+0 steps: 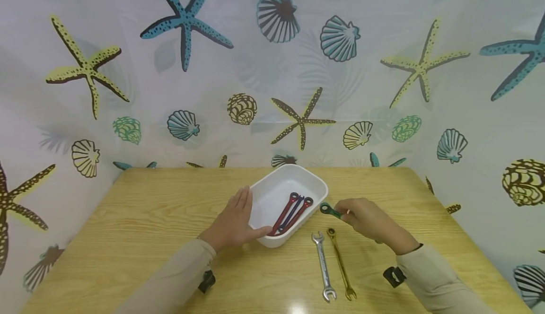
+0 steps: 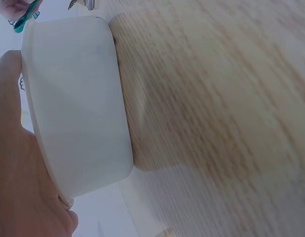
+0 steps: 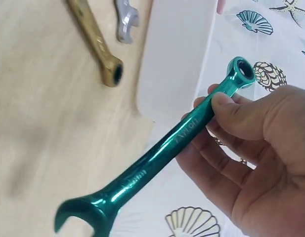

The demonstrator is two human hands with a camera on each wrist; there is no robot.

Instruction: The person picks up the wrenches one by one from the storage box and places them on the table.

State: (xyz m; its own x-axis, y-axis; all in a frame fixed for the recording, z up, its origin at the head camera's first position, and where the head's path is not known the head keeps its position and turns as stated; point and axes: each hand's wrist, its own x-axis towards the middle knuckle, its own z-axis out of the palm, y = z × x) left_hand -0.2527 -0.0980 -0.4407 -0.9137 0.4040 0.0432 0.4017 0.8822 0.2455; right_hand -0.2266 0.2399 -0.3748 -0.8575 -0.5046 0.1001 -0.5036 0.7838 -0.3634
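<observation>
My right hand [image 1: 362, 217] pinches a shiny green ratcheting combination wrench [image 3: 164, 143] near its ring end, just off the right side of a white plastic tub [image 2: 78, 108]. The wrench's open end points away from the palm in the right wrist view. With fingers straight, my left hand [image 1: 232, 219] rests along the tub's left rim, its thumb over the near corner. Inside the tub lie two red wrenches [image 1: 284, 213] and a thinner blue wrench [image 1: 292, 213] between them.
On the wooden table [image 1: 162, 219], a silver open-end wrench [image 1: 323, 266] and a gold ratcheting wrench [image 1: 341, 263] lie side by side, right of the tub and nearer me. A sea-patterned curtain [image 1: 255, 73] stands behind the table and along both sides.
</observation>
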